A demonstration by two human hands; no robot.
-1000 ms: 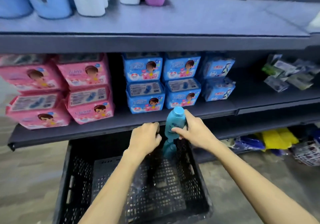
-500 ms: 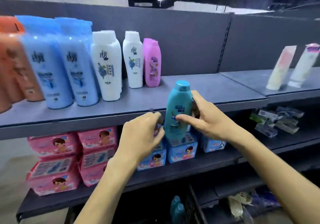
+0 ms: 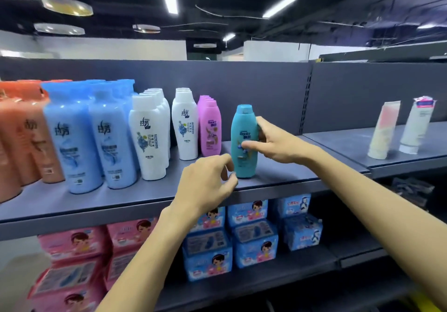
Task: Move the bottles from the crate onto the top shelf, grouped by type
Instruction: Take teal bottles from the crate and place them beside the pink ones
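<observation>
A teal bottle (image 3: 243,140) stands upright on the top shelf (image 3: 278,166), to the right of a row of pink bottles (image 3: 209,128). My right hand (image 3: 273,142) grips the teal bottle from its right side, thumb across the label. My left hand (image 3: 205,183) hovers just left of the bottle's base, fingers curled and holding nothing. Further left on the shelf stand white bottles (image 3: 150,137), blue bottles (image 3: 94,137) and orange bottles (image 3: 21,130), grouped by colour. The crate is out of view.
Two tubes (image 3: 399,128) stand on the adjoining shelf section at the right. Pink boxes (image 3: 79,258) and blue boxes (image 3: 242,234) fill the shelf below. The top shelf has bare surface right of the teal bottle.
The view rose from the crate to the top shelf. My right hand lifted the teal bottle out of the crate and set it on the shelf beside the pink bottles; my left hand followed.
</observation>
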